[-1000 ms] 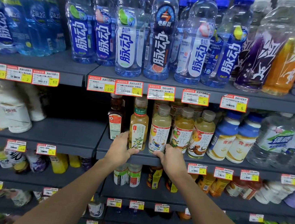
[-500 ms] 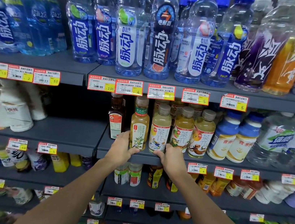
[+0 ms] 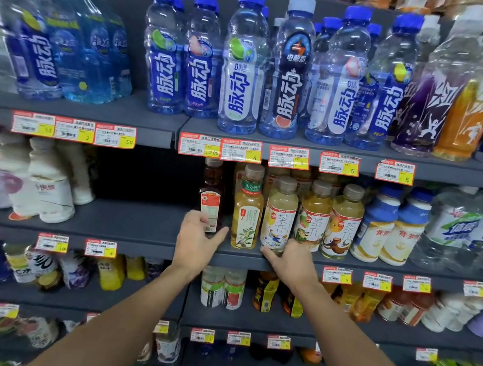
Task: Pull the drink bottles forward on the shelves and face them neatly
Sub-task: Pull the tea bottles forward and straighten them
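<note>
Faces grey shop shelves hung with red-and-yellow price tags. On the middle shelf, near its front edge, curls left hand fingers round the dark bottle low down. Pinches the pale tea bottle at its base with right hand fingers and thumb.

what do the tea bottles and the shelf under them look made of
Tea bottles: likely clear glossy plastic; the drink's colour shows through above printed wrap labels. Shelf: probably matte grey painted metal, judging by its thin flat edge, though the frame cannot confirm it.
</note>
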### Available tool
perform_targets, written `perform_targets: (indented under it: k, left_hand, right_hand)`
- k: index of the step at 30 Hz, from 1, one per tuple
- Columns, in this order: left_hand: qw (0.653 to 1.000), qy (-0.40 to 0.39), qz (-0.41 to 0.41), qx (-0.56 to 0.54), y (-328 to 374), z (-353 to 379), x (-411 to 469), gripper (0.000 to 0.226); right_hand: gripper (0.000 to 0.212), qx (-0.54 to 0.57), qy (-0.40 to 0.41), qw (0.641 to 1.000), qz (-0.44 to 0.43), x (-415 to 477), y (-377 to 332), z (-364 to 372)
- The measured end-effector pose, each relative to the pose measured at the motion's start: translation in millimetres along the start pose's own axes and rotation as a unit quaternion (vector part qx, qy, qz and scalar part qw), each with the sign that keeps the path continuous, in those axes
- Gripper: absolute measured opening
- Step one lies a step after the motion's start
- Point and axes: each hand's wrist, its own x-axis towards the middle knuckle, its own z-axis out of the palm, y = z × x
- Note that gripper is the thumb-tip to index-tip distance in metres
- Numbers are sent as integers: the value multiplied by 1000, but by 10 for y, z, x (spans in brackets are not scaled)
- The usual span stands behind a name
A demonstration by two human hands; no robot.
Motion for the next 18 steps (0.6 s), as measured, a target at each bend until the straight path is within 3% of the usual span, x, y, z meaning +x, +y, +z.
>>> perform_targets:
  k: [4, 7, 13, 18]
  left_hand:
    - [994, 73, -56, 60, 0, 91, 98, 78]
    - [989, 66, -108, 76, 38, 171, 183, 96]
    - [993, 54, -90, 55, -41, 204, 288, 75]
    - [999, -11, -41, 31, -151, 41, 256, 64]
  right_hand:
    - [69, -13, 27, 999, 35, -14, -99, 82]
    - [68, -16, 40, 998, 48, -12, -128, 122]
    - [63, -36, 48, 998, 33, -11, -90, 157]
    - [63, -32, 52, 998, 28, -22, -82, 186]
